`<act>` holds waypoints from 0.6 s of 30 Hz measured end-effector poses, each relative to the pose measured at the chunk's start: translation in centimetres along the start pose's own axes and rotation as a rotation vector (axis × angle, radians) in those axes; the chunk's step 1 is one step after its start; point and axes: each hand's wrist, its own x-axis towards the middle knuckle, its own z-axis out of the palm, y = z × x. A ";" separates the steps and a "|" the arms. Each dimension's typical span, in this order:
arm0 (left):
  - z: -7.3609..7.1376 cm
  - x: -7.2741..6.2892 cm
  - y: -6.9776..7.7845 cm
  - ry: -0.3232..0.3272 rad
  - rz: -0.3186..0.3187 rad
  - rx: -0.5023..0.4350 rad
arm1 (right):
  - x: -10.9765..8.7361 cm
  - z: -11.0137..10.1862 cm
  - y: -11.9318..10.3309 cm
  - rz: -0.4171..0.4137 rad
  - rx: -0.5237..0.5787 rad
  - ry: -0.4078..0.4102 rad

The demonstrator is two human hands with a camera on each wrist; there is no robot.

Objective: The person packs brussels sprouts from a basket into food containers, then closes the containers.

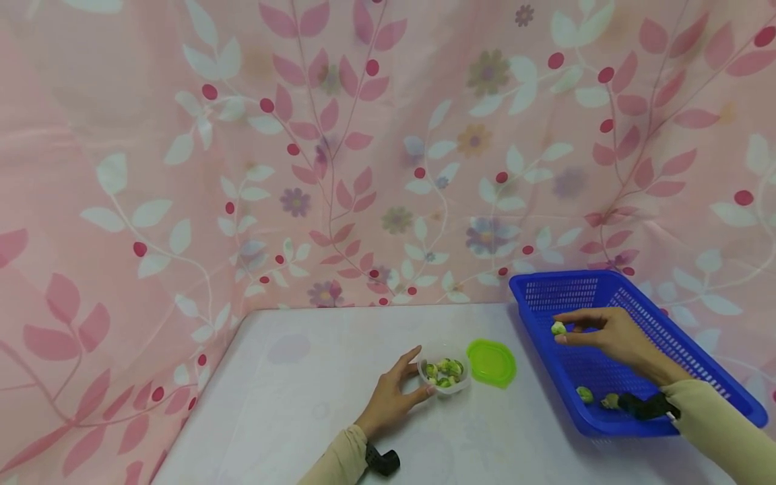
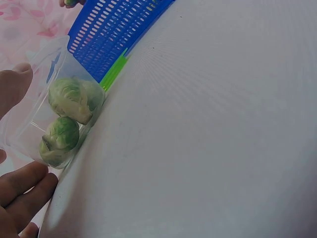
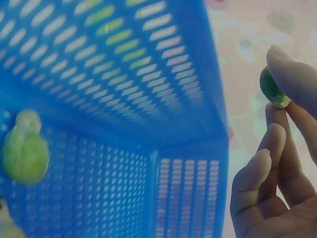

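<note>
My right hand (image 1: pixel 618 337) pinches a small Brussels sprout (image 1: pixel 558 328) between thumb and fingertips, above the blue basket (image 1: pixel 545 353). The right wrist view shows that sprout (image 3: pixel 272 89) with the other fingers curled below it. On the table, a clear plastic container (image 1: pixel 465 385) holds several Brussels sprouts (image 1: pixel 447 367). My left hand (image 1: pixel 391 397) holds its left side, thumb at the near rim and fingers along the far side. In the left wrist view two sprouts (image 2: pixel 63 136) show through the container wall.
A green lid (image 1: pixel 491 364) lies on the white table (image 1: pixel 291 397) between container and basket. Inside the basket, near its front end, lie a sprout (image 1: pixel 585 395) and another one (image 1: pixel 610 401) beside the black wrist camera (image 1: pixel 649 407). A pink floral curtain (image 1: pixel 364 168) hangs behind.
</note>
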 end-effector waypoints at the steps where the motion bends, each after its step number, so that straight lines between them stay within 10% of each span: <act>1: 0.0 0.0 0.0 -0.001 -0.001 -0.001 | 0.0 0.1 -0.3 -0.012 0.006 0.005; 18: 0.1 0.0 -0.5 0.004 -0.003 -0.003 | 0.2 2.9 -4.4 -0.102 0.106 -0.017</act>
